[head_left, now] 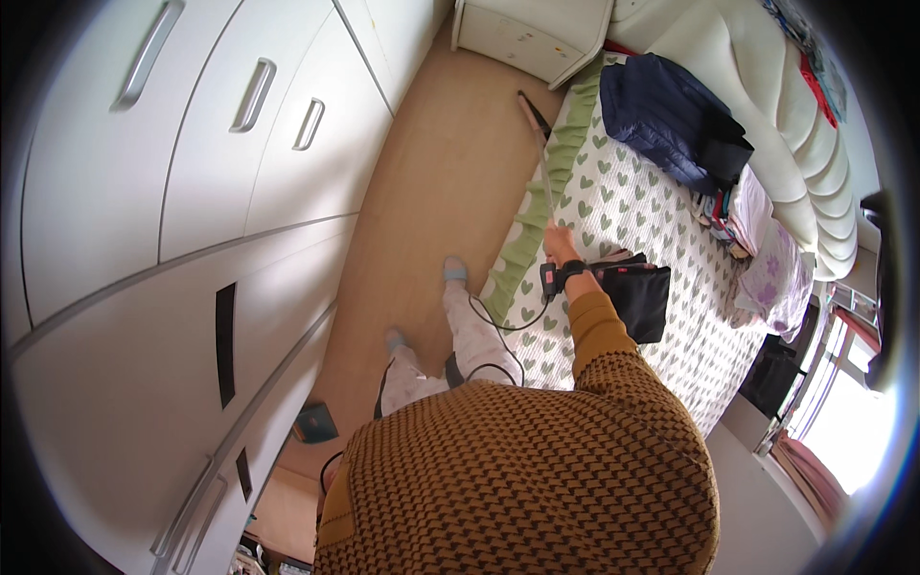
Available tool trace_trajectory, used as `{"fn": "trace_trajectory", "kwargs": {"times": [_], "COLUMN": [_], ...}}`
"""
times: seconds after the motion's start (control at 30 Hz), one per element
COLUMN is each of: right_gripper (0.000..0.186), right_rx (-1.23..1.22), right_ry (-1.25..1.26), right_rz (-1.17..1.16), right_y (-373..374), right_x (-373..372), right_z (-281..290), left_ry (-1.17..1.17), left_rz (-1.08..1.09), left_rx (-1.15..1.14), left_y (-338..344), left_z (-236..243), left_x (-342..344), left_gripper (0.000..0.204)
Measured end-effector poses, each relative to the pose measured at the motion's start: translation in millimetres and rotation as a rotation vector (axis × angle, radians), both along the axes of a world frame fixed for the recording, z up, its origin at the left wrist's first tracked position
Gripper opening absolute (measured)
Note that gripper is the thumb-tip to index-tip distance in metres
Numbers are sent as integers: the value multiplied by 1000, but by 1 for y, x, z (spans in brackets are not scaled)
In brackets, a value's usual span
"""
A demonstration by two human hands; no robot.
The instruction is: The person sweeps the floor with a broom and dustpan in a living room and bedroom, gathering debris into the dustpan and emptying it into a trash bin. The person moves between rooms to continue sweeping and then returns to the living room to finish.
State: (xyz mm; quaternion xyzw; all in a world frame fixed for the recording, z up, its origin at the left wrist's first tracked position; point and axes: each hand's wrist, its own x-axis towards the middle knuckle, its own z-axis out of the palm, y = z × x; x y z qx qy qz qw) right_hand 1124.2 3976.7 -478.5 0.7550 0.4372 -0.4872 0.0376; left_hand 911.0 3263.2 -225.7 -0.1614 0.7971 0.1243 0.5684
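Observation:
My right hand (560,243) reaches forward beside the bed, its fingers closed round the end of a long thin pale handle (547,187). That handle runs away from me along the bed's edge. At its far end sits a narrow, dark and pinkish head (533,113), like that of a broom, low near the floor; its exact form is too small to tell. A black device with a cable (556,279) is strapped to my right wrist. My left hand is out of view; only the left sleeve (335,517) shows at my side.
White wardrobes (206,163) with metal handles line the left. On the right stands a bed with a heart-patterned cover (671,220), bearing a navy jacket (661,115), a black folded item (640,299) and piled bedding (771,278). A white nightstand (527,38) stands ahead; a dark box (314,423) lies behind my feet.

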Motion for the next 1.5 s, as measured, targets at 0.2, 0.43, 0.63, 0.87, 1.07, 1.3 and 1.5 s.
{"fn": "trace_trajectory", "kwargs": {"times": [0.2, 0.43, 0.63, 0.87, 1.07, 1.3, 1.5], "right_gripper": [35, 32, 51, 53, 53, 54, 42], "right_rx": [-32, -165, -291, -290, 240, 437, 432], "right_ry": [76, 89, 66, 79, 78, -91, -142], "right_rz": [244, 294, 604, 701, 952, 885, 1044], "right_y": [-107, -245, -339, -341, -285, -169, -143], "right_x": [26, 36, 23, 14, 16, -88, -160], "right_z": [31, 104, 160, 226, 199, 87, 27], "left_ry": [20, 26, 170, 57, 76, 48, 43], "left_rz": [17, -66, -1170, 92, 13, 173, 203], "left_rx": [111, 210, 327, 298, 214, 67, -9], "left_y": [-51, -175, -288, -289, -269, -261, -271], "left_z": [-34, -82, -105, -50, -14, 17, 55], "left_x": [-19, -25, 1, 16, 39, 66, 82], "left_gripper": [34, 37, 40, 39, 40, 40, 40]}}
